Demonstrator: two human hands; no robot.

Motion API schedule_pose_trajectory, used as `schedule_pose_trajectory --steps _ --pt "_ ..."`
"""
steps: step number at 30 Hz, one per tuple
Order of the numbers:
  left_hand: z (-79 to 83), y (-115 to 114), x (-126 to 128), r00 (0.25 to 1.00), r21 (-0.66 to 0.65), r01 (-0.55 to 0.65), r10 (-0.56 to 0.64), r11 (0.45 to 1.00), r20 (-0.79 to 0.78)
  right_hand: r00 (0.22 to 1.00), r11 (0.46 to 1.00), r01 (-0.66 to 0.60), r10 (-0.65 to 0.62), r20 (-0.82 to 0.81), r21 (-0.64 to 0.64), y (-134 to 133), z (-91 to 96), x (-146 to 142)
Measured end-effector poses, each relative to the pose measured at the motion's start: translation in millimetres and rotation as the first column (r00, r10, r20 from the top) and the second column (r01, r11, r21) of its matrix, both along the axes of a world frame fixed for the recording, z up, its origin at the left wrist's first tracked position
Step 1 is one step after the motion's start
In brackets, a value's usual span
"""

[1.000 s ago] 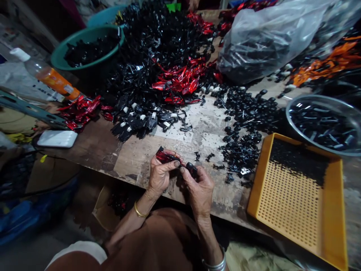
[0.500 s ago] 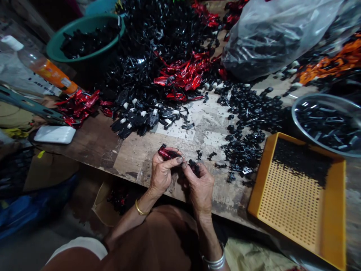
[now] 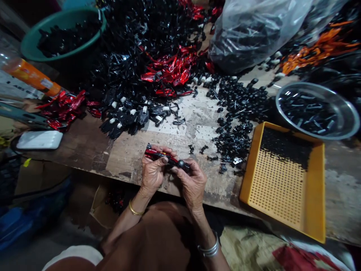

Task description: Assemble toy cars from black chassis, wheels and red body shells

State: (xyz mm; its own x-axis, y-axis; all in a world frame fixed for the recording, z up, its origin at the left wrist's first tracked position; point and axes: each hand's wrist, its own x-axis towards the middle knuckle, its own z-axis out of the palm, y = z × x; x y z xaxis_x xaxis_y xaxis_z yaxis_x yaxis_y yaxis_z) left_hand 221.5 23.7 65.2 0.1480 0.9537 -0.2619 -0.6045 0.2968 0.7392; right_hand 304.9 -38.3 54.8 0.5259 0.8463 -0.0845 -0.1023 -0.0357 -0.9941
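Workbench [image 3: 124,165] — steel bowl [image 3: 342,130] holds black parts [image 3: 307,113]; left hand [image 3: 153,175], right hand [image 3: 191,184] pinch red piece [image 3: 159,155].

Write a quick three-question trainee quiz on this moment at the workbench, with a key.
1. True or false: a gold bangle sits on the left wrist.
2. Which container lies closest to the right hand? A: yellow perforated tray; B: green basin; C: steel bowl.
3. Fill in the blank: the left hand and right hand both hold a red toy car, and a black ____ shows at its end nearest the right hand.

Key: 1 true; 2 A; 3 wheel.
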Motion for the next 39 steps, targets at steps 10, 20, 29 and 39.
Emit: schedule_pose_trajectory --steps 10,20,29,39 --pt "6.0 -2.9 -1.3 0.998 0.153 -0.003 0.012 0.988 -0.062 0.998 0.996 0.026 -0.022 -0.054 0.083 -5.3 -3.5 -0.1" --pt "4.7 -1.6 -0.2 0.999 0.138 -0.026 0.031 0.990 -0.034 0.997 1.000 0.011 -0.011 -0.083 0.000 -6.8 -0.3 -2.0" --pt "0.4 3.8 -1.3 0.987 0.097 -0.130 0.139 0.987 -0.084 0.901 0.993 -0.114 0.107 -0.420 0.009 -1.7 1.5 -1.4" --pt "0.6 5.2 1.6 0.980 0.070 -0.162 0.169 0.984 -0.106 0.847 0.991 -0.131 0.126 -0.516 0.028 4.8 6.0 4.3"
